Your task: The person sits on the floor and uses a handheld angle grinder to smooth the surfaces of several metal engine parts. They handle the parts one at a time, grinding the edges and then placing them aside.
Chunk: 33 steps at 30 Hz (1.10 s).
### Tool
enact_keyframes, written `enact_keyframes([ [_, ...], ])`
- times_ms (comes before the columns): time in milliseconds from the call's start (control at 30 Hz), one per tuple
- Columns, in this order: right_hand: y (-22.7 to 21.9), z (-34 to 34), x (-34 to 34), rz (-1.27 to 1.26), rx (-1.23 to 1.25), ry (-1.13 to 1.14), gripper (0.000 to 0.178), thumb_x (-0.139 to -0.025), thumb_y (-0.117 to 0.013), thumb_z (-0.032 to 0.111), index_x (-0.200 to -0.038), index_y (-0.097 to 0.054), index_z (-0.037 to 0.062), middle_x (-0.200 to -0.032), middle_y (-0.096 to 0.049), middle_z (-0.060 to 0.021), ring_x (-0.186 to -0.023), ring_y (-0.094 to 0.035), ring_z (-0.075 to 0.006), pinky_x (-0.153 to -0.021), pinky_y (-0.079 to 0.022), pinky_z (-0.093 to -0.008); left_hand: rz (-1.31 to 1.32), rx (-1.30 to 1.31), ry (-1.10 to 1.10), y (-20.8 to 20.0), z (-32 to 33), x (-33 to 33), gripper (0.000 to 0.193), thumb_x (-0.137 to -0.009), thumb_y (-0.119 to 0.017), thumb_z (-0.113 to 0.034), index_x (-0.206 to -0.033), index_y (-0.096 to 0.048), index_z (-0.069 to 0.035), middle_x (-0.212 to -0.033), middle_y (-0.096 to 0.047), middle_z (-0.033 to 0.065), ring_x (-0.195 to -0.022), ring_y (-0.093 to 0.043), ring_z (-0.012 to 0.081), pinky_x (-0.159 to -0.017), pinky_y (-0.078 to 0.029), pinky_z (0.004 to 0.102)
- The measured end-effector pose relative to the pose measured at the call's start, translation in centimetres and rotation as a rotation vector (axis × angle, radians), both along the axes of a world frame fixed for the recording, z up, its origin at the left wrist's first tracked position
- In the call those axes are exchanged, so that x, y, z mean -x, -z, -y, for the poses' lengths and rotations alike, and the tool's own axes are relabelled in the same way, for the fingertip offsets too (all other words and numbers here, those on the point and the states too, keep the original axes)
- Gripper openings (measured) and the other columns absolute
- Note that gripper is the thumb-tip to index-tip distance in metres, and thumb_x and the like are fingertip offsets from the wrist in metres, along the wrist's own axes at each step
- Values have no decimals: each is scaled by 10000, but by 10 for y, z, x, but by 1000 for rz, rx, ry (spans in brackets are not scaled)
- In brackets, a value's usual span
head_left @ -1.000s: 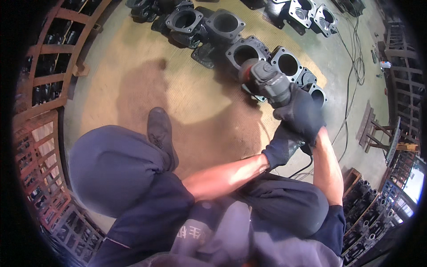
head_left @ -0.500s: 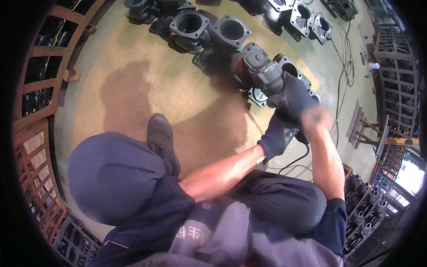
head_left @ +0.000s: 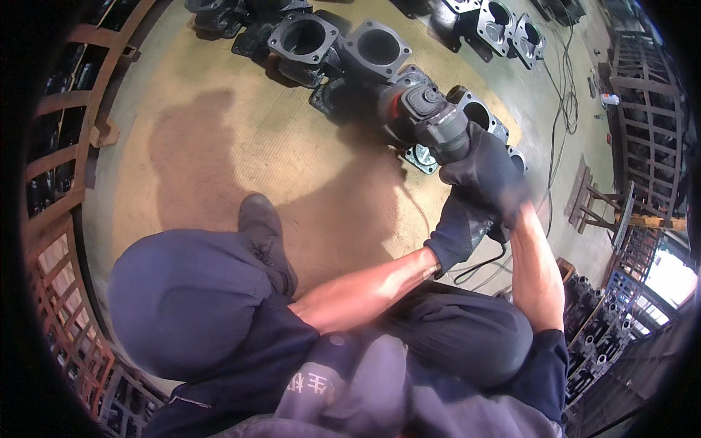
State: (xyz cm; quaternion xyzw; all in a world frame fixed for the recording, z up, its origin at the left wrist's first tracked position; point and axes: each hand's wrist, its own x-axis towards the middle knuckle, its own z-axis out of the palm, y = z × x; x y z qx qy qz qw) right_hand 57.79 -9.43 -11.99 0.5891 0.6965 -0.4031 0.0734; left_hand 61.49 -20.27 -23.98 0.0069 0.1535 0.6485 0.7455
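An angle grinder (head_left: 442,124) with a dark body is held in both my gloved hands. My right hand (head_left: 483,162) is closed around its body just behind the head. Lower down, my left hand (head_left: 461,228) grips its rear part, where a black cord (head_left: 482,274) comes out. The grinder's head lies over a dark flanged metal casting (head_left: 412,75), and a reddish patch shows at its side. Whether the disc touches metal is hidden. Close by stand another flanged casting (head_left: 476,109) and a small bright-faced one (head_left: 421,157).
More flanged castings (head_left: 303,38) stand along the far side of the tan mat (head_left: 307,131), with others (head_left: 496,18) at the far right. Cables (head_left: 564,102) trail over the floor. Slatted crates (head_left: 62,102) line the left; a low wooden stand (head_left: 602,204) is at right.
The view has shifted slightly, so the castings appear a little further left. Both hands keep their hold on the grinder, which stays over the same casting.
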Motion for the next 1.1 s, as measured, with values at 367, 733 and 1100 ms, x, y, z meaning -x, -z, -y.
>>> enact_keyframes([
  [367,2,-30,-8,-49,-24,97,449,-664,-796,197,-1048,-716,-20,-953,-751,-240,-916,-735,-373,-840,-566,-417,-415,-152,186,3,-44,13,460,-1060,-527,-119,-1497,-412,-33,-1436,-516,104,-1353,-485,182,-1150,-390,332],
  [733,-1,-36,-6,93,-44,-24,515,-649,-790,85,-1148,-681,21,-947,-723,-97,-874,-635,-162,-828,-530,-311,-453,-242,188,-5,-27,24,592,-998,-607,-117,-1532,-370,-20,-1435,-520,99,-1329,-495,137,-1156,-382,309],
  [1100,-21,-20,19,154,21,-71,553,-609,-813,158,-1131,-680,32,-946,-733,-142,-903,-689,-233,-875,-538,-341,895,116,97,25,-15,-18,486,-1110,-432,-157,-1565,-292,-56,-1534,-419,100,-1435,-411,230,-1212,-346,378],
])
